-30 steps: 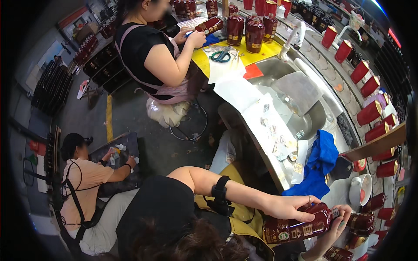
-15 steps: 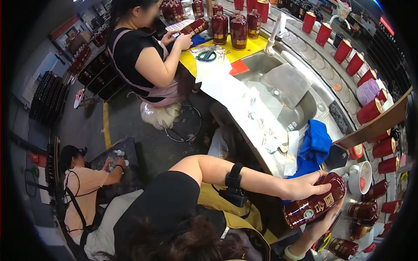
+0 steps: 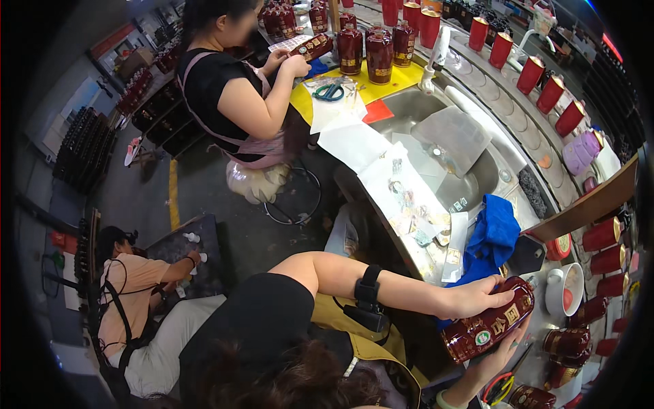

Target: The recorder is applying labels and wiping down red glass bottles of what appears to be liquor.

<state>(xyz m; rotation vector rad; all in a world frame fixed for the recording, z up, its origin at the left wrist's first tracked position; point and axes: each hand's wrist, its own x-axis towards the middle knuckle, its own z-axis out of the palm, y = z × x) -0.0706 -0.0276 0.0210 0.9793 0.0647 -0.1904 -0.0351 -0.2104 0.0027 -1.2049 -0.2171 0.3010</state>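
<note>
Holding a smooth, glossy dark-red bottle (image 3: 487, 322) at a slant, both our hands are closed around it: our left hand (image 3: 479, 297) curls over its upper side, thumb laid along the body, while our right hand (image 3: 503, 354) supports it from beneath, its fingers partly hidden. Pale gold characters run along the bottle's side, with a round green-and-white label (image 3: 483, 337) near them; the smaller print is too fine for us to read. The bottle is off the near corner of the counter (image 3: 430, 264), just beside a crumpled blue cloth (image 3: 493, 230) that spreads over that corner; we cannot tell whether they touch.

To the right we see a rounded white mug (image 3: 564, 290) with something pinkish inside, and below it a tool (image 3: 505, 388) with red and yellow handles. Along the counter's near edge lie flat white paper sheets (image 3: 354, 146), some littered with small scraps, and a narrow pale strip (image 3: 455, 249). Behind them sits a steel sink (image 3: 485, 178) with a greyish sheet (image 3: 453, 136) in it.

At the counter's far end, more dark-red bottles with gold lettering stand on a yellow mat (image 3: 409, 76), near green-handled scissors (image 3: 328, 93); there a seated co-worker (image 3: 238, 102) holds another bottle (image 3: 312, 47).
</note>
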